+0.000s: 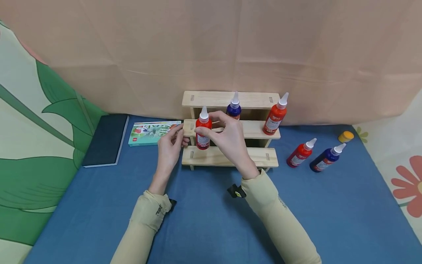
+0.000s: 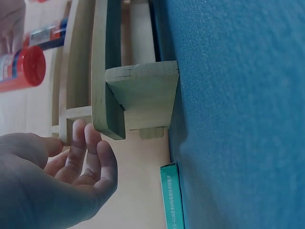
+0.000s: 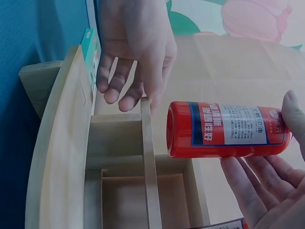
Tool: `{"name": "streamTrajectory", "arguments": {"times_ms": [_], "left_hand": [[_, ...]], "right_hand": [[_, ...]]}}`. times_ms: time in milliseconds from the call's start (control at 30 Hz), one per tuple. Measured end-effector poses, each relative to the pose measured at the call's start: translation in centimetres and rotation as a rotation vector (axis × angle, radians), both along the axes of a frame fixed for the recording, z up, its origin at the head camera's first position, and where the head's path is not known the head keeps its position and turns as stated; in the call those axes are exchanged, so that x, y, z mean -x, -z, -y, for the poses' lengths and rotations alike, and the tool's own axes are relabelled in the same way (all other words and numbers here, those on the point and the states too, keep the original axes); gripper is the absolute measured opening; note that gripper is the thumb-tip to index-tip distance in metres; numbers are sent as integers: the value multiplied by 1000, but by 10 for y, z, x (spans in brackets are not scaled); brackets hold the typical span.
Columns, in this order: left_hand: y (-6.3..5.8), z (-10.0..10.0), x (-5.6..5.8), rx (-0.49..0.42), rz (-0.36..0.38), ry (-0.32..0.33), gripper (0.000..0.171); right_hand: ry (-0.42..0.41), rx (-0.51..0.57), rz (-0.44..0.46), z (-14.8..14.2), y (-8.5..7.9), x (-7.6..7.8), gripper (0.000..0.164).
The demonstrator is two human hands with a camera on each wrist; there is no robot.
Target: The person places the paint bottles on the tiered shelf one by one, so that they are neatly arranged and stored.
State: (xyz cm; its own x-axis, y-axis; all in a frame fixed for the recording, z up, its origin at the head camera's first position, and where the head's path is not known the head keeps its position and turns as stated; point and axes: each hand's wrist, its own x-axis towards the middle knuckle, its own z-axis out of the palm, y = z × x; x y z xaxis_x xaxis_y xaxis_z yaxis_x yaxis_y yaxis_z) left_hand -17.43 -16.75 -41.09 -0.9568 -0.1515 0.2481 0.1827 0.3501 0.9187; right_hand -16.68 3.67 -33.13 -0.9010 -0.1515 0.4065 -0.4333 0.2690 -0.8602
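Note:
My right hand (image 1: 227, 137) grips a red squeeze bottle (image 1: 202, 141) with a white pointed cap, thumb on one side and fingers on the other. The bottle is upright at the left end of a three-step wooden rack (image 1: 230, 96); the right wrist view shows a gap between its base and the middle step. My left hand (image 1: 169, 146) holds the left end of that middle step lightly between thumb and fingertips. A blue squeeze bottle (image 1: 234, 110), partly hidden by my right hand, and another red squeeze bottle (image 1: 273, 119) stand on the middle step.
Right of the rack stand a third red bottle (image 1: 300, 154) and a second blue bottle (image 1: 326, 160), near a yellow cap-like piece (image 1: 346, 136). Left of it lie a teal box (image 1: 153, 132) and a dark book (image 1: 106, 141) on the blue cloth (image 1: 204, 220). A beige curtain hangs behind.

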Motion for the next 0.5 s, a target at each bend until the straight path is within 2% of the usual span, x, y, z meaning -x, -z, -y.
{"name": "streamTrajectory", "arguments": {"times_ms": [500], "left_hand": [[-1, 0, 0, 8, -6, -2, 35]], "right_hand": [[19, -3, -24, 15, -9, 12, 44]]}}
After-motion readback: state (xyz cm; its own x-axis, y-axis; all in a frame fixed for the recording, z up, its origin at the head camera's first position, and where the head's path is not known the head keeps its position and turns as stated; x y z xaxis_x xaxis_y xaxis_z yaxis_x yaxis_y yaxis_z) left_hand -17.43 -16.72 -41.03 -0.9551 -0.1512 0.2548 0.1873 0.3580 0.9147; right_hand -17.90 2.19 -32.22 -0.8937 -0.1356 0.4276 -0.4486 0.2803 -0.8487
